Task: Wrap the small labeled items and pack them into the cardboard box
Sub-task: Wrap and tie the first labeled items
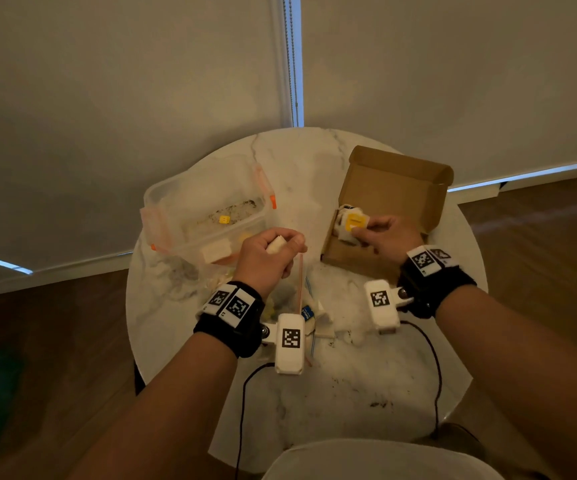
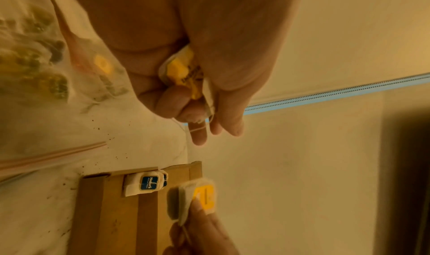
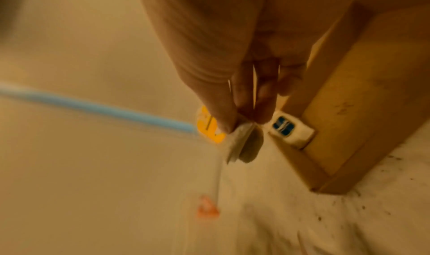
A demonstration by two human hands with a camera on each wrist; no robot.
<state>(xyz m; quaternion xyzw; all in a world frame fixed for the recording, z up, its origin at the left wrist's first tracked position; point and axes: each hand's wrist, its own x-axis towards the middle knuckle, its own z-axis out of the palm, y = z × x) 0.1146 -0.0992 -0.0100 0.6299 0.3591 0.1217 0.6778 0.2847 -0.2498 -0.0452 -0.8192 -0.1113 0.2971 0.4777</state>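
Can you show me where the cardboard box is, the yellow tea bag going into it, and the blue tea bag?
cardboard box [image 1: 397, 188], head view, inside of its raised lid.
yellow-tagged tea bag [image 1: 354, 221], head view, its yellow tag.
blue-tagged tea bag [image 2: 149, 183], left wrist view, its blue label.

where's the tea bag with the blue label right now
In the left wrist view the blue-label tea bag lies inside the cardboard box, against its wall, just left of the yellow-label tea bag pinched by the right hand.

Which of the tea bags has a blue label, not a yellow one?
The blue-labelled tea bag lying in the cardboard box. The tea bags held by the left hand and right hand carry yellow labels.
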